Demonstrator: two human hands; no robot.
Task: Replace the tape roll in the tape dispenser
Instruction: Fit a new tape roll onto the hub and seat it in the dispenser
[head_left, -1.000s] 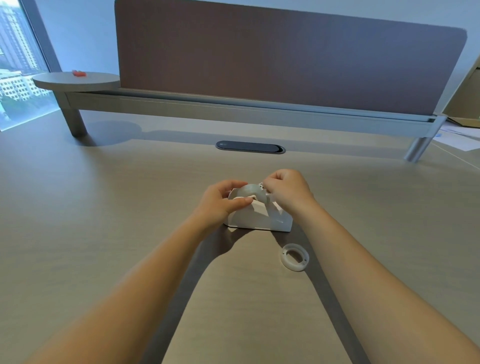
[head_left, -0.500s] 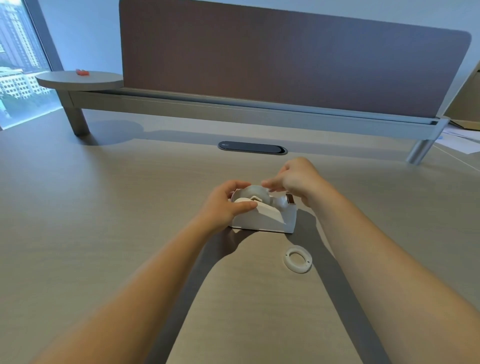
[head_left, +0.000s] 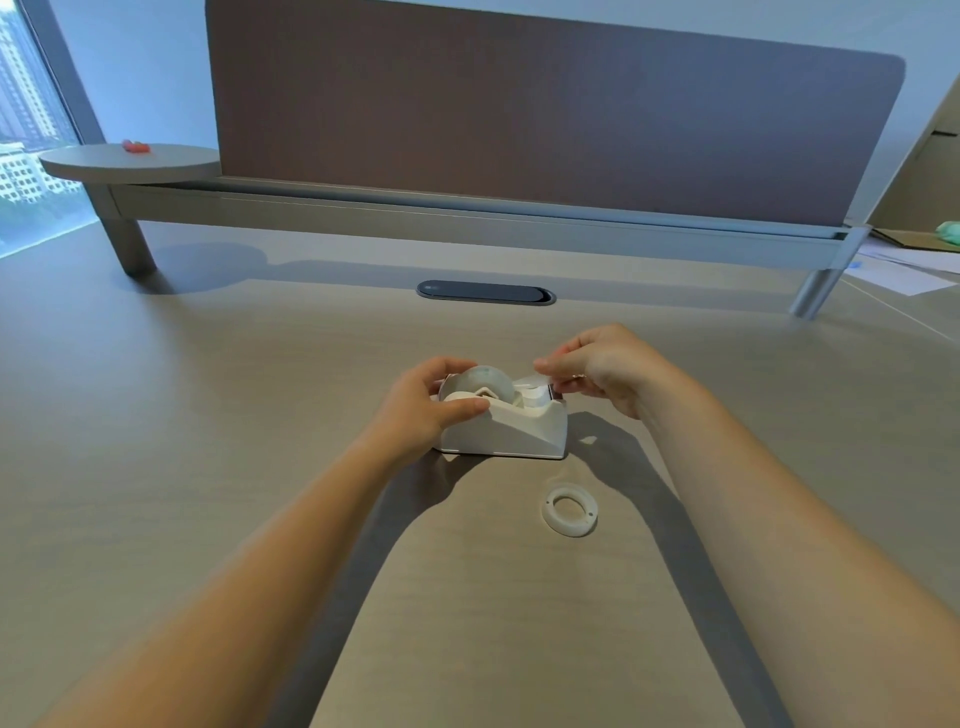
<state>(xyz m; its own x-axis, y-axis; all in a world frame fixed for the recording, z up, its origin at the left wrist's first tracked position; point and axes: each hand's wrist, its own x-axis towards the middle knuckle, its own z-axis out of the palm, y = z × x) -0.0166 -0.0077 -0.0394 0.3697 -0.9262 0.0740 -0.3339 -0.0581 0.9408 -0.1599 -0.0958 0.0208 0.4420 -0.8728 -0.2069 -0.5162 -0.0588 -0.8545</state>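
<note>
A white tape dispenser (head_left: 524, 434) stands on the desk (head_left: 208, 467) in the middle of the view. A clear tape roll (head_left: 488, 382) sits in its cradle. My left hand (head_left: 421, 405) grips the dispenser's left end, thumb along its near wall. My right hand (head_left: 602, 366) hovers over the right end, pinching the loose strip of tape (head_left: 535, 383) drawn from the roll toward the cutter. A white empty tape core (head_left: 569, 509) lies flat on the desk just right of and nearer than the dispenser.
A dark cable grommet (head_left: 485, 292) is set in the desk behind the dispenser. A raised shelf (head_left: 467, 213) with a brown partition (head_left: 519, 114) runs along the back. Papers (head_left: 904, 265) lie at the far right. A small red object (head_left: 136, 146) rests on the round shelf end.
My right hand has moved rightward from above the roll toward the cutter end, drawing a strip of tape out. My left hand kept its hold on the dispenser.
</note>
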